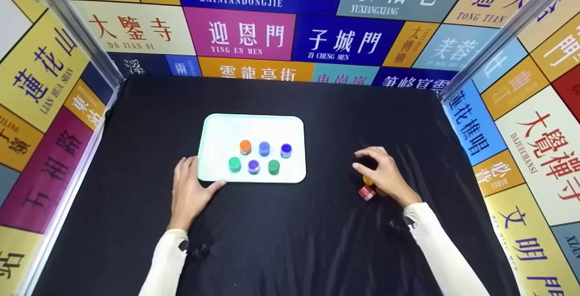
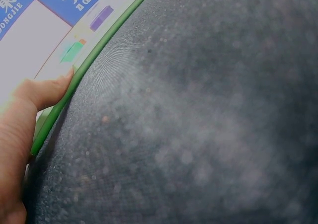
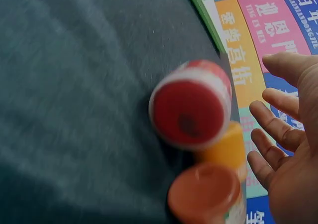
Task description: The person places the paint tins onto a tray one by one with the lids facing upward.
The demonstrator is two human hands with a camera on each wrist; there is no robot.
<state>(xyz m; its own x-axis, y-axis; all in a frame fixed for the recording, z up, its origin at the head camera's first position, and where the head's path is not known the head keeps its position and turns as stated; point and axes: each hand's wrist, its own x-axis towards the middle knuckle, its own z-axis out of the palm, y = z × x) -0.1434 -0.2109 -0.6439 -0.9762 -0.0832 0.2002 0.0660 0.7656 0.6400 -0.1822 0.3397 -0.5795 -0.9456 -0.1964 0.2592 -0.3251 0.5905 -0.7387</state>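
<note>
A white tray [image 1: 253,128] with a green rim holds several small paint jars, among them an orange jar [image 1: 245,147] and a purple jar [image 1: 253,167]. My left hand [image 1: 188,194] spans the tray's near left corner, its thumb touching the rim. To the right of the tray, my right hand [image 1: 383,173] hovers with fingers spread and holds nothing. Beneath and beside it are a red jar [image 3: 189,110], a yellow jar [image 3: 226,147] and a brownish-orange jar [image 3: 203,191]; the hand partly hides this group in the head view.
Black cloth [image 1: 281,228] covers the table, with wrinkles on the right. Panels printed with large characters [image 1: 244,35] stand at the back and both sides. Metal posts [image 1: 494,28] rise at the back corners.
</note>
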